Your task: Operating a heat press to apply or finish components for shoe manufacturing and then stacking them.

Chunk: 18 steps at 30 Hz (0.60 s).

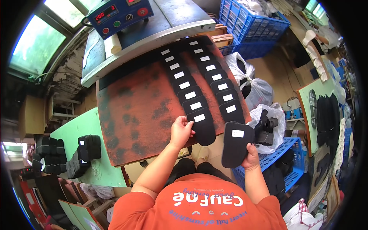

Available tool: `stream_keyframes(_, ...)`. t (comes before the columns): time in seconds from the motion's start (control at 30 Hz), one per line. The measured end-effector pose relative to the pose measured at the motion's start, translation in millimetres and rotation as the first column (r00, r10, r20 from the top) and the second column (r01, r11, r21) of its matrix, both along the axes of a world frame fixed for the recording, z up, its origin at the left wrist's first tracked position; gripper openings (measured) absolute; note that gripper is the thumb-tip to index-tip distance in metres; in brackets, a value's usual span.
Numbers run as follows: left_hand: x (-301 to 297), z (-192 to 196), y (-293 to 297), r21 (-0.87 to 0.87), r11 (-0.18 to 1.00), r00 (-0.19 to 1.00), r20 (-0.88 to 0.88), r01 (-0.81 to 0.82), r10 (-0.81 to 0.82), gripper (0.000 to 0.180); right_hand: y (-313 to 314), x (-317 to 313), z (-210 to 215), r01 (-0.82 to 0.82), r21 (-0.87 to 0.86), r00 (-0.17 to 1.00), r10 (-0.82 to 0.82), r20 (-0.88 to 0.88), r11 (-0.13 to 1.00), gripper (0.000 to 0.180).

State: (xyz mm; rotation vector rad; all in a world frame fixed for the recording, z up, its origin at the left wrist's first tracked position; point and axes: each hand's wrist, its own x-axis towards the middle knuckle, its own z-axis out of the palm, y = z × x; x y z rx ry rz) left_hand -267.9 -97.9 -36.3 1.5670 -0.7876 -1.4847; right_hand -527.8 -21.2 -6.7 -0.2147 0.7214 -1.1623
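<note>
Two overlapping rows of black insoles, each with a white label, run up the reddish-brown board (134, 111). At the near end of the left row lies the closest insole (203, 128), its lower end reaching past the board's edge. My left hand (181, 132) is closed at that insole's left edge, thumb and fingertips pinching beside the label. My right hand (251, 158) grips another black insole (235, 147) by its lower right side, at the near end of the right row. Whether more insoles lie beneath the held one, I cannot tell.
Beyond the board stands a metal-topped table (153, 32) bearing a blue control box (119, 19). Plastic bags (258, 92) and a blue crate (293, 163) stand at right. A green table (76, 128) with black bundles (89, 147) is at left.
</note>
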Motion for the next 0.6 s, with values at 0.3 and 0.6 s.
stream_keyframes(0.3,16.8,39.6,30.7,-0.253,0.947,0.973,-0.060,0.200,-0.222,0.014,-40.1,80.2,3.9,-0.081,-0.033,0.990,0.077,-0.116,0.996,0.047)
stream_keyframes(0.6,216.4,0.2,-174.5,-0.294,0.949,0.921,0.326,-0.117,0.214,0.014,-120.6,171.7,-8.5,-0.180,-0.026,0.917,0.177,0.357,0.983,0.063)
